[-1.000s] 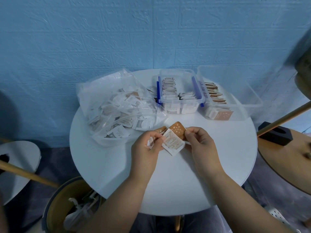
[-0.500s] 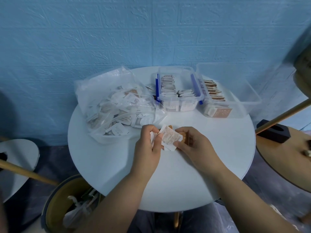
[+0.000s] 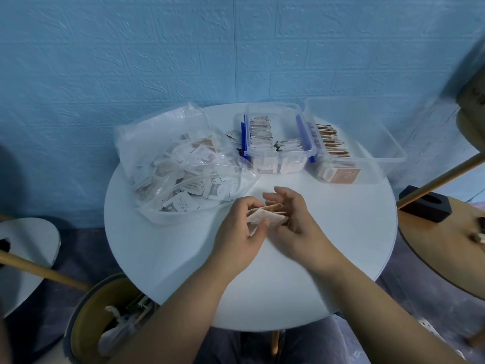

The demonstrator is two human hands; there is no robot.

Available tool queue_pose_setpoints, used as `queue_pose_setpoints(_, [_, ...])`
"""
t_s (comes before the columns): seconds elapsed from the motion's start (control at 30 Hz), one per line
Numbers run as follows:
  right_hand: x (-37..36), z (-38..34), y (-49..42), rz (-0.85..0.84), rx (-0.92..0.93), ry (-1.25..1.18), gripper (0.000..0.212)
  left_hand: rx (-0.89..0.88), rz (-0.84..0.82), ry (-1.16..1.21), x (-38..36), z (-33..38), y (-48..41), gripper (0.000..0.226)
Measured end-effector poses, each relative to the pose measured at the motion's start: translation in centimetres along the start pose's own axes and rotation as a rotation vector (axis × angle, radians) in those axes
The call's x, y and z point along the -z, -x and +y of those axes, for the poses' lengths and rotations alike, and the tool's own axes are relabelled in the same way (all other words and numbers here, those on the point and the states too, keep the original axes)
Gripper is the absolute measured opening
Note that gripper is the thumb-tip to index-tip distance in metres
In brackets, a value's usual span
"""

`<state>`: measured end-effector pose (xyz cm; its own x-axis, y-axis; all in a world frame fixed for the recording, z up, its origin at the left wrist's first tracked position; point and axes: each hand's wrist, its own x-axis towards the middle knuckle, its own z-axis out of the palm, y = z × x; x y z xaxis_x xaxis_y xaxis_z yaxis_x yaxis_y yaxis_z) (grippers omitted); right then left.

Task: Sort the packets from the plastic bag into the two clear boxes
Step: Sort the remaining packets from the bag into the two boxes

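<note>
Over the middle of the round white table (image 3: 341,245), my left hand (image 3: 244,232) and my right hand (image 3: 296,219) together hold a small stack of packets (image 3: 267,215), white on top with brown edges behind. My left thumb and fingers pinch the stack's left corner; my right fingers curl round its right side. A crumpled clear plastic bag (image 3: 178,166) full of white and brown packets lies at the back left. Behind the hands stand two clear boxes: the blue-clipped box (image 3: 278,143) with white packets, and the larger box (image 3: 362,148) with brown packets along its left side.
A blue textured wall rises close behind the table. A bin (image 3: 105,319) with trash sits on the floor at the lower left. A wooden table (image 3: 446,245) with a black block (image 3: 425,206) stands to the right, and a wooden pole (image 3: 441,174) slants across it.
The hands brought the packets lower and closed them into a tighter stack; the brown packet that showed behind the white one is now mostly covered. The view tilted slightly.
</note>
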<state>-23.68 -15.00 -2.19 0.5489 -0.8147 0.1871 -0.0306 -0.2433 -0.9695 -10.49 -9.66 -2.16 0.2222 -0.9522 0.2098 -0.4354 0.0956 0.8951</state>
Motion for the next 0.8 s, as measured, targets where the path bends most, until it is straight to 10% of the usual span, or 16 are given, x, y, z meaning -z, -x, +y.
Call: queue_pose_setpoints(0.8, [1.4,0.8,0.3,-0.073,0.264,0.54,0.028,-0.169,-0.015,-0.379,-0.4,-0.1,0.4,0.03])
